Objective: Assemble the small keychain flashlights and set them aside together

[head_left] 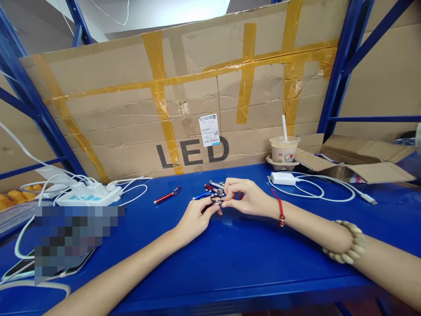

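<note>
At mid-bench (230, 259), the hands are together: left hand (196, 216) and right hand (247, 198) both pinch a small dark clip (215, 201), just in front of a pile of torches (213, 186). The step appears to be working the clip, which calls for a fine, steady grip. A red torch (167, 195) lies apart to the left. Charger (283, 178), cup (284, 150) and power strip (88, 198) stand well aside and do not obstruct.

Shelf deck (230, 259) — painted metal, blue, glossy and smooth.
Backing board (115, 118): matt brown corrugated cardboard, creased, crossed with shiny yellow tape (158, 87).
Pen lights (214, 186): coloured metal, satin sheen; red pen light (167, 196) at ten o'clock alike.
Dark pen light (208, 207) in the left hand (197, 217): matt black.
Charger (283, 178), two o'clock: glossy white plastic.
Cup (284, 150): clear plastic.
Bracelet (348, 243), four o'clock — pale matt wooden beads.
</note>
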`<state>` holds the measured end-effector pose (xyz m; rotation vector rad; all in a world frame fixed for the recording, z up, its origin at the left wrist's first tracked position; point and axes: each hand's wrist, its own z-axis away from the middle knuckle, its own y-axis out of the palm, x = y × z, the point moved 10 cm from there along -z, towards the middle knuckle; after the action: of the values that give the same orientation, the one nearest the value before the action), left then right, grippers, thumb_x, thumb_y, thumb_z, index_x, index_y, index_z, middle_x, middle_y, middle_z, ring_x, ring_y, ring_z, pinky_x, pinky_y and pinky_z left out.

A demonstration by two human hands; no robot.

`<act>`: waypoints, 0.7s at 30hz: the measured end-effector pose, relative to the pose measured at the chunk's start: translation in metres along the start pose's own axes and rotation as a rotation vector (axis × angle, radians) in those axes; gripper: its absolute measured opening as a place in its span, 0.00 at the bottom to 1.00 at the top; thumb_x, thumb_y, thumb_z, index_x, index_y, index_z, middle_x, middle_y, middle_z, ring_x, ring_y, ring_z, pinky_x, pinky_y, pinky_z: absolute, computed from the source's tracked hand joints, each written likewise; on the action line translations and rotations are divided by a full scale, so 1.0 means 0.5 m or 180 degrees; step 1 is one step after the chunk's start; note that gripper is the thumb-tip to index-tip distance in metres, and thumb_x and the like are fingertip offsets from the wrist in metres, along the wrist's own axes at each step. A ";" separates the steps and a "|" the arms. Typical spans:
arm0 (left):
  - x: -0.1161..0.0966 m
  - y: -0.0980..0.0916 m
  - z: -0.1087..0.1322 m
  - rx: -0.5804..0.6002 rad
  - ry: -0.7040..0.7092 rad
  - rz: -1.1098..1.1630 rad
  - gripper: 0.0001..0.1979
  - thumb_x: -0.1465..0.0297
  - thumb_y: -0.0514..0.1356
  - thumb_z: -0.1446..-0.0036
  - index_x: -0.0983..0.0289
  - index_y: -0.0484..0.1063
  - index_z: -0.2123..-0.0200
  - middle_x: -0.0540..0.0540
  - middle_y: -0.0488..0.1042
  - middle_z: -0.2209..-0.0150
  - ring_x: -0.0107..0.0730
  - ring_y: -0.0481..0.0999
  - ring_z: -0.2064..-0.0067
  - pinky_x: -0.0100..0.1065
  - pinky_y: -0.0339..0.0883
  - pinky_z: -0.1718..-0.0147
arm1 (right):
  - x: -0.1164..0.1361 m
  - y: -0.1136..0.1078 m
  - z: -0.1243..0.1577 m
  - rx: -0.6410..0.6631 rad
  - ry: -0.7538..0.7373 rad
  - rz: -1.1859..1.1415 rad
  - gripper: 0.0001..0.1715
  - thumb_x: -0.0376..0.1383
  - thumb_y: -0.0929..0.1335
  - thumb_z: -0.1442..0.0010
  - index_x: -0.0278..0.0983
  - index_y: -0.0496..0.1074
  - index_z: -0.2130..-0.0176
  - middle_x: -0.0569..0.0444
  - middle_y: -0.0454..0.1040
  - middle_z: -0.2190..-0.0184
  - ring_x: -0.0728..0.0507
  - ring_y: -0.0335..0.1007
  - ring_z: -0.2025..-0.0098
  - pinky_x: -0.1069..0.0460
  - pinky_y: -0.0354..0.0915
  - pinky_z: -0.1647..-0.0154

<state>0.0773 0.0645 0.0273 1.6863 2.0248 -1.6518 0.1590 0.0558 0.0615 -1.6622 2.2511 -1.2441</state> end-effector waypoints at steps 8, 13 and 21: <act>-0.001 -0.014 0.002 -0.0214 -0.0059 -0.0327 0.11 0.69 0.51 0.43 0.65 0.73 0.70 0.53 0.75 0.67 0.31 0.71 0.67 0.29 0.61 0.66 | -0.014 0.005 0.001 -0.0064 0.0178 -0.0092 0.11 0.35 0.68 0.49 0.33 0.66 0.79 0.56 0.65 0.75 0.52 0.59 0.74 0.56 0.56 0.73; 0.006 -0.017 0.002 -0.0272 -0.0162 -0.0505 0.11 0.68 0.51 0.43 0.64 0.72 0.70 0.53 0.75 0.67 0.33 0.71 0.65 0.30 0.61 0.67 | -0.029 0.010 0.002 -0.0049 0.0350 -0.0164 0.11 0.37 0.68 0.49 0.34 0.68 0.78 0.55 0.66 0.74 0.52 0.61 0.74 0.55 0.57 0.72; 0.002 -0.011 -0.003 -0.0133 -0.0256 0.0120 0.14 0.68 0.48 0.41 0.66 0.69 0.72 0.50 0.72 0.71 0.28 0.69 0.68 0.27 0.58 0.66 | -0.054 0.011 0.000 -0.0198 0.0875 -0.0465 0.14 0.42 0.67 0.48 0.32 0.68 0.75 0.54 0.67 0.73 0.54 0.59 0.77 0.56 0.56 0.76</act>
<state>0.0737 0.0671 0.0308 1.6074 1.9650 -1.6263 0.1657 0.0786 0.0477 -1.8056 2.3770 -1.5372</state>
